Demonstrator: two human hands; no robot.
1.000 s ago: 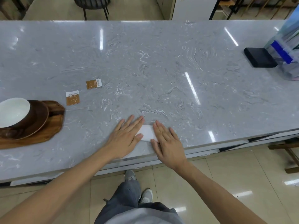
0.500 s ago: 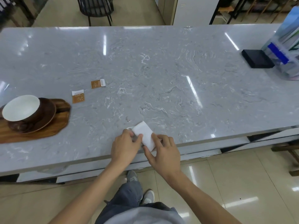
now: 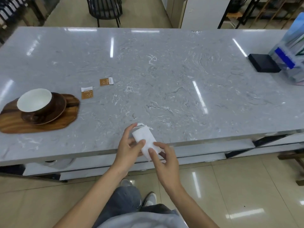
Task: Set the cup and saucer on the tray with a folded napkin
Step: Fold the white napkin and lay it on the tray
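Single head view, wide-angle, looking forward and down over table [image 3: 164,66] near edge; hands close below.

Cup [image 3: 34,100] on saucer [image 3: 54,109], on tray [image 3: 41,122]

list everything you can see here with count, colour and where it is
table: one, grey marble-patterned top, fills the middle of the view
tray: one, brown wood, on the table's left end
saucer: one, dark brown, on the tray
cup: one, white inside and dark brown outside, on the saucer
sachets: two, brown and white, flat on the table right of the tray
napkin: one, white, folded, held over the table's near edge
black box: one, at the table's far right
clear container: one, with blue parts, beside the black box
chair: one, black, beyond the table
left hand: fingers on the napkin's left side
right hand: fingers on the napkin's lower right
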